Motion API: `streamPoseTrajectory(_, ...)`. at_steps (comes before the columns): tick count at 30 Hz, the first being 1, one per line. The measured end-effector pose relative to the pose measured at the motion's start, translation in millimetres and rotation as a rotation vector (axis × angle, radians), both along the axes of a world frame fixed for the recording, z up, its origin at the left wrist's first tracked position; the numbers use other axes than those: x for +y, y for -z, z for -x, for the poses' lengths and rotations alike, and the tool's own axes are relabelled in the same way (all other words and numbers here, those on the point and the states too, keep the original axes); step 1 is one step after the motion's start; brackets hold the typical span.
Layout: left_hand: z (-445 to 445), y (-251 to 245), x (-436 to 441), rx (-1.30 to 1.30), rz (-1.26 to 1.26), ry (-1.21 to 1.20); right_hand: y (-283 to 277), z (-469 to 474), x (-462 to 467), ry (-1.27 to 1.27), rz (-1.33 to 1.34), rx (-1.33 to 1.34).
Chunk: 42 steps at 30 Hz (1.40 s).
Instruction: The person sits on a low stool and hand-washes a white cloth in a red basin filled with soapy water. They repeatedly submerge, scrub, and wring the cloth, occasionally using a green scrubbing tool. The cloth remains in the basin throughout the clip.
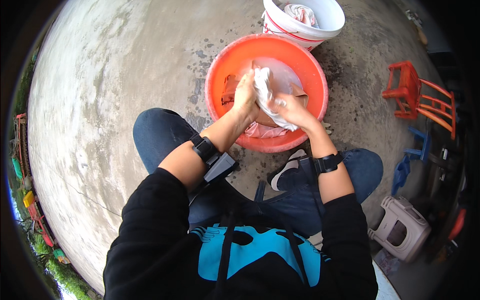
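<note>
Over an orange plastic basin (317, 71), both my hands grip a bunched white cloth (264, 88). My left hand (245, 93) holds its left side, with the fingers partly hidden behind the cloth. On the right, my right hand (290, 108) has its fingers closed on the lower part, slightly blurred. Below the cloth, cloudy water (287, 73) stands in the basin. Pink fabric (264, 130) lies at its near side, a tan piece (301, 96) at the right, and an orange-brown piece with dark edging (228, 90) at the left.
A white bucket with red markings (292, 32) stands just beyond the basin, holding crumpled cloth (301, 14). To the right are an orange chair (408, 92), a blue stool (418, 144) and a beige plastic stool (401, 228). The concrete floor (150, 56) has wet spots near the basin.
</note>
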<state>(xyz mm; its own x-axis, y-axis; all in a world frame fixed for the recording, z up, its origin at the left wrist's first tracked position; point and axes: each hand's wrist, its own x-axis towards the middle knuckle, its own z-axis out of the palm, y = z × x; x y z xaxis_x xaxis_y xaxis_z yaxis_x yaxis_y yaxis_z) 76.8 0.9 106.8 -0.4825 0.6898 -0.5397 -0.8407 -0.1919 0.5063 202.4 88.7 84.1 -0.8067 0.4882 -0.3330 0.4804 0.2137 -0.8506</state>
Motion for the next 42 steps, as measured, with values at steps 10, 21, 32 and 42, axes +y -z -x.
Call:
streamPoseTrajectory(10, -3.3, 30.5, -7.9, -0.202, 0.033, 0.335, -73.6, 11.7, -40.1, -0.158, -0.009, 0.241)
streamPoseTrajectory(21, -13.4, 12.7, -4.0, -0.153, 0.094, 0.391, -44.6, 21.9, -37.5, 0.194, -0.568, 0.278)
streamPoseTrajectory(32, -10.6, -15.4, -5.8, -0.411, -0.124, 0.365, -18.2, 2.0, 8.6, 0.514, 1.375, 0.628)
streamPoseTrajectory(42, -18.4, 4.9, -9.6, -0.255, 0.055, 0.459, -62.7, 26.9, -43.5, 0.030, -0.530, 0.348)
